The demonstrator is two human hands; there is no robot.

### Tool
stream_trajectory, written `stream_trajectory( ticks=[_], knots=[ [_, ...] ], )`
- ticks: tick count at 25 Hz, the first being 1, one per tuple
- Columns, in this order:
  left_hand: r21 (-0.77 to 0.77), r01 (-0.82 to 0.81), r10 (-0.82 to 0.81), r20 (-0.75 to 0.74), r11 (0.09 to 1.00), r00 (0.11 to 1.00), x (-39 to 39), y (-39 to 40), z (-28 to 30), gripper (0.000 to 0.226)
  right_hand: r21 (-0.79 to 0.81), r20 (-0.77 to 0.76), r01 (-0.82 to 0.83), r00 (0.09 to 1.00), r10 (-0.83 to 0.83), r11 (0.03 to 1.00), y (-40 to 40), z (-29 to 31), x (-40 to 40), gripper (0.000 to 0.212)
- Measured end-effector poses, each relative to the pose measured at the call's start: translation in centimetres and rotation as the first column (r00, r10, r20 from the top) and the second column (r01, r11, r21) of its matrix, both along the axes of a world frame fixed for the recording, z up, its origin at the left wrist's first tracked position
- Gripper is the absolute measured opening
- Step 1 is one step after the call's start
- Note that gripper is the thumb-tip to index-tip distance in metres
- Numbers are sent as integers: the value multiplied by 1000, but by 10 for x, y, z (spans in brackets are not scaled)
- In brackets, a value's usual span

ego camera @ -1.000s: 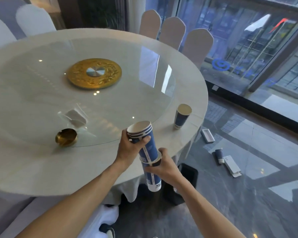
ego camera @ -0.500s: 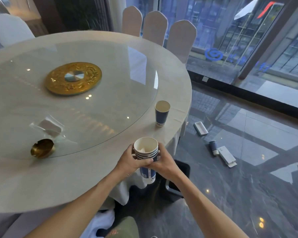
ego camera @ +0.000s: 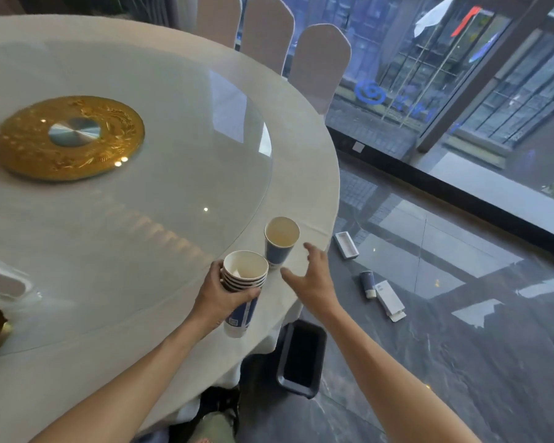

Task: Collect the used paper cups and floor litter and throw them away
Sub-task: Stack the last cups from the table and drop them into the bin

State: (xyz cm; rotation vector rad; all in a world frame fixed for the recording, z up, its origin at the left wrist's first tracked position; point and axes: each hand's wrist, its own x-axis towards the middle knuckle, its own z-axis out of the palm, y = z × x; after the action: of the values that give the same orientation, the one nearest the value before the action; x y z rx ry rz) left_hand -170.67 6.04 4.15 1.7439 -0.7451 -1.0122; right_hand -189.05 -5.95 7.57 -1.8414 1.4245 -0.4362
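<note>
While the nested stack of cups [ego camera: 244,282] is clamped in the left hand [ego camera: 219,294] at the table [ego camera: 314,174] edge, the right hand [ego camera: 314,276], fingers spread and empty, is held just beside the lone cup [ego camera: 280,243] there, presumably to add it.
</note>
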Motion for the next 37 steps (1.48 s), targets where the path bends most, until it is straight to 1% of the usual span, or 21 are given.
stream_trajectory(
  ticks=[2,4,6,8,11,12,14,17,19,21,22,25,27,28,30,32,37],
  knots=[
    [-3,-24,24,-24,1000,999,11,-19,1,87,-27,-87,-10,996,8,1000,-34,-3,18,106],
    [-10,-44,43,-27,999,999,21,-34,4,88,14,-132,-43,990,44,999,-58,-8,36,123],
    [-11,-53,52,-37,999,998,33,-46,7,91,39,-161,-53,985,59,998,-72,-18,49,128],
    [-6,-63,63,-48,998,997,42,-57,8,90,64,-144,-34,989,43,997,-81,-28,56,123],
    [0,-74,74,-48,997,996,51,-69,9,83,101,-43,8,999,-4,995,-86,-33,59,101],
    [-3,-77,77,-55,997,996,53,-73,9,83,109,-20,-1,1000,3,994,-86,-33,58,98],
    [-15,-91,90,-72,996,993,54,-83,11,87,129,21,-17,1000,14,992,-84,-33,52,99],
    [-70,-128,123,-73,989,990,46,-107,24,97,141,40,31,998,-38,990,-79,-33,26,101],
    [-112,-138,131,-68,984,989,38,-125,37,101,163,43,79,995,-87,983,-77,-32,5,93],
    [-149,-114,106,-63,982,992,21,-143,50,100,181,55,118,990,-130,976,-78,-30,-15,82],
    [-165,-97,87,-64,981,994,11,-151,56,99,186,57,125,989,-138,974,-80,-28,-24,80],
    [-194,-44,38,-38,980,999,-28,-169,68,86,171,51,122,990,-132,978,-84,-23,-53,79],
    [-199,-26,25,-6,980,1000,-56,-177,71,75,151,27,112,993,-117,982,-87,-20,-80,77],
    [-202,-21,21,1,979,1000,-71,-179,72,73,141,15,108,994,-111,984,-88,-19,-96,76],
    [-226,-11,10,-8,974,1000,-104,-184,77,77,137,-5,98,995,-98,986,-89,-19,-134,76],
    [-249,-13,3,-39,968,999,-130,-188,83,85,169,-14,75,997,-74,983,-90,-20,-162,74],
    [-208,52,-55,-8,977,998,-207,-202,78,94,208,33,37,998,-45,977,-89,-24,-226,72]
  ],
)
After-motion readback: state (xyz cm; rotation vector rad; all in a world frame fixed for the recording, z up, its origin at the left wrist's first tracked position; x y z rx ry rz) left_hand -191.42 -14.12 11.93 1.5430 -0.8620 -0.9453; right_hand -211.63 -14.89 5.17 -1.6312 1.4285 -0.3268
